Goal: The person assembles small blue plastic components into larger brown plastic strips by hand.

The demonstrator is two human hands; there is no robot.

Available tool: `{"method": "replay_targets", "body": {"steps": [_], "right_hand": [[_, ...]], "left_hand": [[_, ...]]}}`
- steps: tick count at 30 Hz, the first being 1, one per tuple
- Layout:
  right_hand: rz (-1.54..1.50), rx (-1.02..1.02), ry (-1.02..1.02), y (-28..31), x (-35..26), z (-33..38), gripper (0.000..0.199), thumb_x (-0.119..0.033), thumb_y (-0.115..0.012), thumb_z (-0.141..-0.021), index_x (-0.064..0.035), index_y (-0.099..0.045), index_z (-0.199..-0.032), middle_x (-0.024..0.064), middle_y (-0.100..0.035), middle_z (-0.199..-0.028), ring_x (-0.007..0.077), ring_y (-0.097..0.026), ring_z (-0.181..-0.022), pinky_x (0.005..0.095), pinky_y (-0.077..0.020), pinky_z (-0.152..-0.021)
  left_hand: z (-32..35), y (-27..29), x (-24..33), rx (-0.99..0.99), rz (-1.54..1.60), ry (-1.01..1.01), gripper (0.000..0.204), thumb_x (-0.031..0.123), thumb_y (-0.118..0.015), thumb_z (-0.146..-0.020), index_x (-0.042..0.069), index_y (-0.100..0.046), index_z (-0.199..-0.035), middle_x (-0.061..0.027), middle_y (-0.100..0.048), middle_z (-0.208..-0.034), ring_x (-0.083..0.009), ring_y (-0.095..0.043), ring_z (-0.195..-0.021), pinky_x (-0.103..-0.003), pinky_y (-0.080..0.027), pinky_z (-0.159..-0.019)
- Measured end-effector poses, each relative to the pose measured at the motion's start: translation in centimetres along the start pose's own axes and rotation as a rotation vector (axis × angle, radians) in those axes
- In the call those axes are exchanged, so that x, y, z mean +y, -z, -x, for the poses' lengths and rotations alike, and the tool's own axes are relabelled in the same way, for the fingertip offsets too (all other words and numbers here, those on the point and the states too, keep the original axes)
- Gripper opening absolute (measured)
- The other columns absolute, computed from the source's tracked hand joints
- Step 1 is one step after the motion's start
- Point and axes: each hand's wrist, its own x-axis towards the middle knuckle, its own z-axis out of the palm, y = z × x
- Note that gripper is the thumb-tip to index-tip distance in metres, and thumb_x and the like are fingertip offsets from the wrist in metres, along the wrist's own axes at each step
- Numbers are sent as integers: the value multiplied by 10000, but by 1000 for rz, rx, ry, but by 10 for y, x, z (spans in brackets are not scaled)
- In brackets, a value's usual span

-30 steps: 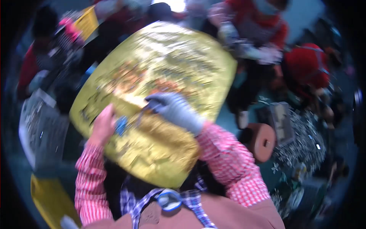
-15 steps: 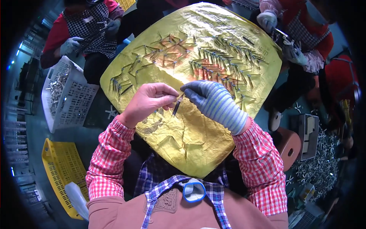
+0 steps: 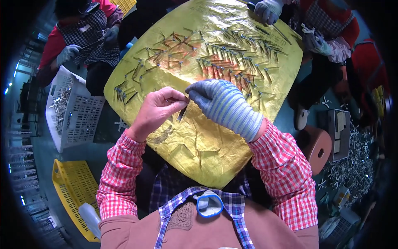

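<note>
left hand (image 3: 155, 108), bare: thumb and forefinger pinched on a slim dark piece (image 3: 183, 111), which hangs slantwise below the fingertips, lower end free. a grip this near the upper end probably leaves that end where the other hand can get at it.

right hand (image 3: 226, 106), in a blue-grey striped knit glove: fingers curled, tips just beside the piece's upper end. cannot tell if they grip it; the glove hides the contact. 1 hand bare, 1 gloved: likely bare skin for feel, knit for protection.

the piece is held over the near half of a yellow woven sheet (image 3: 207, 170), between the wearer and the laid-out work. both forearms come in low from either side, which seems to give the 2 hands a steady meeting point at mid-sheet.

beyond the hands, slanted rows of slim jointed pieces (image 3: 226, 54) at right; looser scatter at upper left, small cluster at the left edge. rows side by side probably prevent tangling.

far right corner: a co-worker's gloved hand (image 3: 268, 9) over the sheet's edge.

left, on the floor: white slotted basket (image 3: 89, 120) holding small metallic parts (image 3: 62, 101), its walls presumably containing them; yellow crate (image 3: 76, 186) nearer the wearer.
</note>
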Motion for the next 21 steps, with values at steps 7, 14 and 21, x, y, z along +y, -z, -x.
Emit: {"method": "replay_targets", "body": {"steps": [7,14,21], "right_hand": [[100,45,20,4,-6,4,184,-225,-651,-899,-82,-711,-999,150,-697,-873,343,-680,-797,415,-545,-691],[180,110,163,8,-13,11,130,-214,-632,-897,-93,-657,-936,137,-648,-830,342,-656,-743,444,-517,-637],[169,191,203,22,-7,22,151,-224,-643,-887,-82,-646,-941,131,-624,-779,348,-636,-683,433,-506,-596]], "left_hand": [[0,-12,7,27,45,-18,202,46,-639,-943,-68,-613,-1108,-87,-679,-990,-113,-639,-884,-249,-521,-781],[-2,-15,12,-10,55,32,240,90,-618,-968,-68,-569,-1143,-95,-681,-997,-139,-653,-896,-263,-530,-791],[-7,-22,16,-75,146,9,197,32,-606,-962,-61,-588,-1135,-102,-697,-989,-139,-669,-854,-253,-539,-760]]}}
